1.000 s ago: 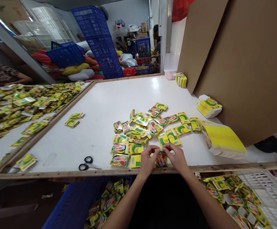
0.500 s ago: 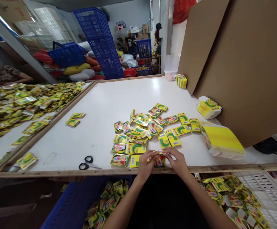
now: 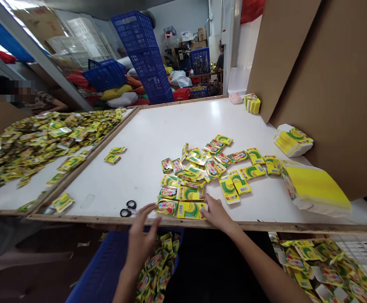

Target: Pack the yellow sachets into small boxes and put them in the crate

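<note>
Small flat yellow and green boxes with printed fruit and lettering lie in rows at the table's front edge. My right hand (image 3: 217, 213) rests at the right end of these rows, thumb and index finger apart, touching the end of a yellow box (image 3: 192, 210). At the left end, my left hand (image 3: 143, 233) is raised over the table edge with its fingers spread, near a red-lettered box (image 3: 167, 207). Nothing shows in it. Black-handled scissors (image 3: 129, 208) lie just left of that hand, their blades partly hidden by it.
Flat yellow carton stacks (image 3: 316, 185) lean by the brown cardboard sheet (image 3: 338, 105) on the right. A wooden strip (image 3: 88, 162) divides off a large box heap (image 3: 44, 134), where a person sits. A blue crate (image 3: 97, 269) and a white crate (image 3: 357, 248) stand below the table edge.
My hands have parted from around a red-lettered box, which no longer shows between them. The left hand has moved left and down; the right has moved to the row's end. The view has shifted left.
</note>
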{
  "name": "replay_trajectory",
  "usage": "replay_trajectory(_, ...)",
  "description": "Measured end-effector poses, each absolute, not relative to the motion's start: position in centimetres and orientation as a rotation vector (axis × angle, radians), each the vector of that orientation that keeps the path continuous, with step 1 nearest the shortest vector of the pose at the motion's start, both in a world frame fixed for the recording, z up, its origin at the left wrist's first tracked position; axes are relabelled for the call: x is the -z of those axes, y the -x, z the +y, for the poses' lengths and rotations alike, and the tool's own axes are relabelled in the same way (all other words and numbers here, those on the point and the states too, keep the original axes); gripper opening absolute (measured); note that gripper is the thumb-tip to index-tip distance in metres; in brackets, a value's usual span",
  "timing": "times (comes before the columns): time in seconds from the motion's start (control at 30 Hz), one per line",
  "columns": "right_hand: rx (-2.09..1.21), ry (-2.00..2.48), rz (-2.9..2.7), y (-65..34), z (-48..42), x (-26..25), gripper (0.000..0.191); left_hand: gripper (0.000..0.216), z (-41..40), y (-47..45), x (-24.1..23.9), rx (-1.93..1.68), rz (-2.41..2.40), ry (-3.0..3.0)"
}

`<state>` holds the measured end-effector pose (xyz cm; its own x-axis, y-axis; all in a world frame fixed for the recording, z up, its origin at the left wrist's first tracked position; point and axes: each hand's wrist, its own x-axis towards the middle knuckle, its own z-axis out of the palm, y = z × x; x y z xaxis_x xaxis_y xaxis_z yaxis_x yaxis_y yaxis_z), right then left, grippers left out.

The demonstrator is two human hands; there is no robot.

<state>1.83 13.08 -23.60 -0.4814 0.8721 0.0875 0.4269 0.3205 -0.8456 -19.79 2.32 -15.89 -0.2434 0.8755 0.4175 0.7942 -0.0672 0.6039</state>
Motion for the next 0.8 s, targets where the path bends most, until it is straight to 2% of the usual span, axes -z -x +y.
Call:
replay_trajectory(0.13,-1.527,1.001,-1.546,-2.1,13.9,22.2,0.019,0.039,4.9,14.4,19.5,-1.045,1.663,-1.971)
replay_trajectory(0.23,-1.642,0.924,-1.228,-3.2,14.1,20.2,0.025,0.033,7.1,10.9,21.3,-1.204,1.581,-1.835)
replay_trajectory(0.3,-1.517,0.917,-1.131,-4.4,13.8,19.5,0.031,0.028,8.1,9.2,21.9,-1.341,1.549,-1.631)
replay_trajectory(0.43,-1.073,1.073,-1.203,-6.8,12.5,21.1,0.03,0.041,9.2,7.4,22.3,-1.392,1.213,-1.27)
replay_trajectory(0.6,-1.109,1.045,-1.388,-8.1,11.9,24.3,0.031,0.035,10.1,7.5,22.5,-1.255,1.1,-1.303)
replay_trajectory(0.8,-1.036,1.086,-1.565,-8.6,12.8,24.9,0.033,0.025,11.0,8.2,22.6,-1.119,1.137,-1.42)
